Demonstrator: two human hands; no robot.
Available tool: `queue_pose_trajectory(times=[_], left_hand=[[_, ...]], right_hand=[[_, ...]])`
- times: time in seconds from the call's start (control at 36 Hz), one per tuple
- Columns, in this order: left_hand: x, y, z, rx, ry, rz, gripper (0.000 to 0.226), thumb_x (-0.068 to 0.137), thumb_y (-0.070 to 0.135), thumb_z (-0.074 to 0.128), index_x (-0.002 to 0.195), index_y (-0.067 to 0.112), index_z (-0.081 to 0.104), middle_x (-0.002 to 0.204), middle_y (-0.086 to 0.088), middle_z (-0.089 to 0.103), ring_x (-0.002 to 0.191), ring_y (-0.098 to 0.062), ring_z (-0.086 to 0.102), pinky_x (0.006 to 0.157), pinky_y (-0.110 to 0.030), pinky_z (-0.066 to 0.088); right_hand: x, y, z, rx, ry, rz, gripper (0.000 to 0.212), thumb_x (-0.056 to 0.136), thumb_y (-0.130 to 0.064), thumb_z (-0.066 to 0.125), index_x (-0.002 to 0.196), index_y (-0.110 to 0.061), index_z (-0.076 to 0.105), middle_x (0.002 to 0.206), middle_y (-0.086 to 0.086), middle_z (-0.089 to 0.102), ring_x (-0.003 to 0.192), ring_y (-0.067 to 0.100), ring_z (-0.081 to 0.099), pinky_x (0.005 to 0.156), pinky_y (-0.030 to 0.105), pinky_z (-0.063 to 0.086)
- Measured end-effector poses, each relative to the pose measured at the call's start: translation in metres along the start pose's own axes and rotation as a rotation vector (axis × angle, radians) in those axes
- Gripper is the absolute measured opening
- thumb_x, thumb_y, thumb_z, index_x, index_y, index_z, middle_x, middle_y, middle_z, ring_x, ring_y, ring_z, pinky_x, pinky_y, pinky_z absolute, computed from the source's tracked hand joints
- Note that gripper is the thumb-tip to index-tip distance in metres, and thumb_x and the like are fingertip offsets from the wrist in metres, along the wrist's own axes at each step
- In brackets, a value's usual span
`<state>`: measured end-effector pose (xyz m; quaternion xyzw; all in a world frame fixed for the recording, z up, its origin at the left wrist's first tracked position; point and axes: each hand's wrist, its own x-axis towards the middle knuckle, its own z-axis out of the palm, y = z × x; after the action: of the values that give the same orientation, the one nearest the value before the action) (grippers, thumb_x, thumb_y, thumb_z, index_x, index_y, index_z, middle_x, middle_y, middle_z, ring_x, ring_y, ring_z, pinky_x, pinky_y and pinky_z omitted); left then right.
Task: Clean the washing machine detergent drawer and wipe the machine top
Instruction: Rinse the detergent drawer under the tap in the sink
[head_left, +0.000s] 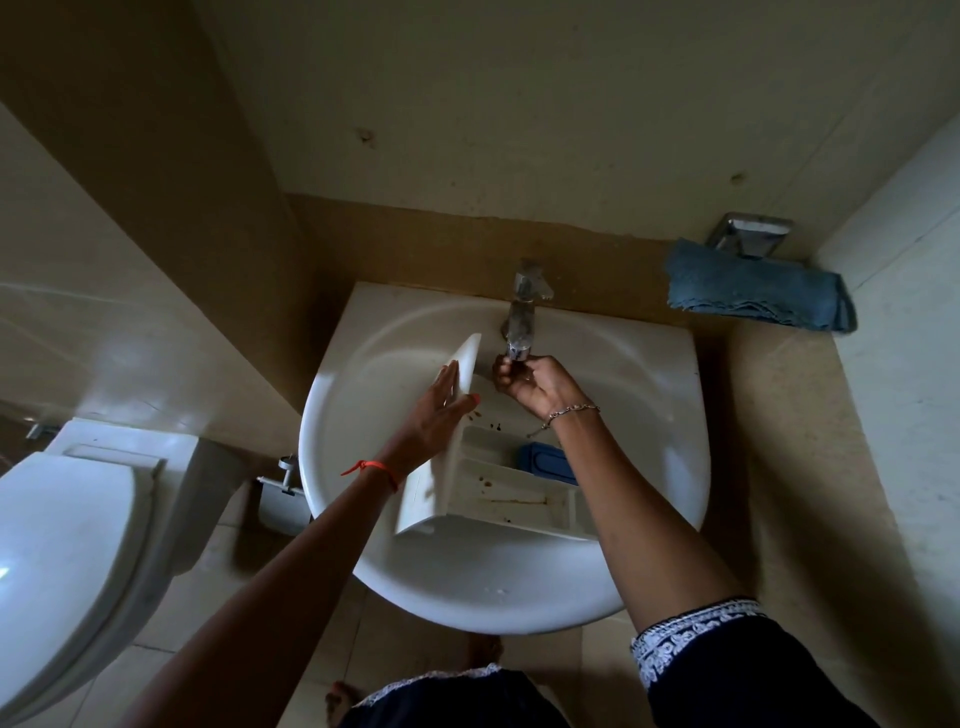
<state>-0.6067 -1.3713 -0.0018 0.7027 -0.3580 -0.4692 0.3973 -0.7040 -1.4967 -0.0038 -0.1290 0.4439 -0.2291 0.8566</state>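
The white detergent drawer (498, 488) lies in the white washbasin (649, 374), its front panel up at the left and a blue insert (545, 462) in one compartment. Brown stains mark its walls. My left hand (441, 410) grips the drawer by the front panel. My right hand (535, 387) is curled just below the spout of the chrome tap (522, 322), fingers bent around its tip. Whether water runs I cannot tell.
A folded blue cloth (758, 288) hangs at the back right below a chrome holder (750, 236). A white toilet (67, 551) with its lid down stands at the left. A tiled wall rises close on the right. My feet show on the floor below the basin.
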Motion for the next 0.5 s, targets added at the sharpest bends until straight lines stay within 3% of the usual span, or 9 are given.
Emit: queue_pose_trajectory(times=[0.06,0.11,0.22,0.31,0.36,0.44,0.5], left_hand=[[0.000,-0.001,0.000,0.002,-0.005,-0.003,0.064,0.097,0.017,0.045,0.150,0.011,0.009,0.157,-0.006,0.010,0.143,-0.018,0.014,0.106,-0.020,0.017],[-0.001,-0.001,0.000,-0.003,-0.002,-0.004,0.065,0.097,0.018,0.046,0.150,0.011,0.009,0.157,-0.006,0.011,0.143,-0.017,0.014,0.102,-0.016,0.017],[-0.001,-0.004,0.000,-0.014,0.008,-0.002,0.064,0.097,0.017,0.046,0.150,0.011,0.010,0.157,-0.008,0.012,0.143,-0.018,0.015,0.100,-0.015,0.018],[-0.001,-0.004,0.001,-0.020,-0.007,0.003,0.065,0.098,0.018,0.045,0.150,0.011,0.008,0.157,-0.005,0.010,0.143,-0.016,0.014,0.097,-0.012,0.017],[-0.001,-0.004,0.002,-0.024,-0.003,0.003,0.065,0.097,0.019,0.045,0.150,0.011,0.008,0.158,-0.004,0.009,0.143,-0.015,0.013,0.098,-0.012,0.016],[-0.001,-0.005,0.002,-0.004,0.019,0.004,0.065,0.097,0.021,0.046,0.150,0.013,0.009,0.158,-0.005,0.008,0.144,-0.016,0.010,0.110,-0.022,0.013],[-0.001,-0.005,0.002,0.007,0.021,0.003,0.066,0.096,0.022,0.047,0.149,0.012,0.010,0.158,-0.005,0.008,0.144,-0.017,0.010,0.112,-0.025,0.013]], right_hand=[[-0.002,0.002,-0.001,-0.049,-0.039,0.033,0.033,0.095,0.002,0.017,0.073,-0.008,0.040,0.068,0.006,0.039,0.059,0.013,0.035,0.055,0.023,0.030],[-0.006,0.005,-0.001,-0.153,-0.075,0.060,0.034,0.096,0.001,0.022,0.072,-0.007,0.044,0.063,0.006,0.050,0.061,0.015,0.043,0.051,0.022,0.039],[-0.018,0.006,-0.003,-0.567,-0.115,0.100,0.030,0.099,-0.006,0.034,0.085,0.000,0.060,0.067,0.010,0.068,0.068,0.020,0.063,0.056,0.027,0.057],[-0.021,-0.001,-0.004,-0.834,0.023,0.001,0.030,0.098,-0.006,0.037,0.080,0.001,0.060,0.075,0.014,0.065,0.067,0.022,0.062,0.066,0.032,0.054],[-0.018,-0.007,-0.005,-0.748,0.102,-0.066,0.030,0.098,-0.005,0.036,0.078,0.002,0.057,0.070,0.014,0.063,0.063,0.021,0.061,0.064,0.031,0.054],[-0.012,-0.016,-0.005,-0.375,0.100,-0.047,0.027,0.097,0.000,0.031,0.080,0.004,0.052,0.054,0.013,0.063,0.062,0.023,0.060,0.054,0.032,0.055],[-0.008,-0.019,-0.003,-0.166,0.088,-0.046,0.025,0.096,0.002,0.029,0.083,0.005,0.051,0.072,0.021,0.063,0.073,0.028,0.058,0.064,0.037,0.056]])
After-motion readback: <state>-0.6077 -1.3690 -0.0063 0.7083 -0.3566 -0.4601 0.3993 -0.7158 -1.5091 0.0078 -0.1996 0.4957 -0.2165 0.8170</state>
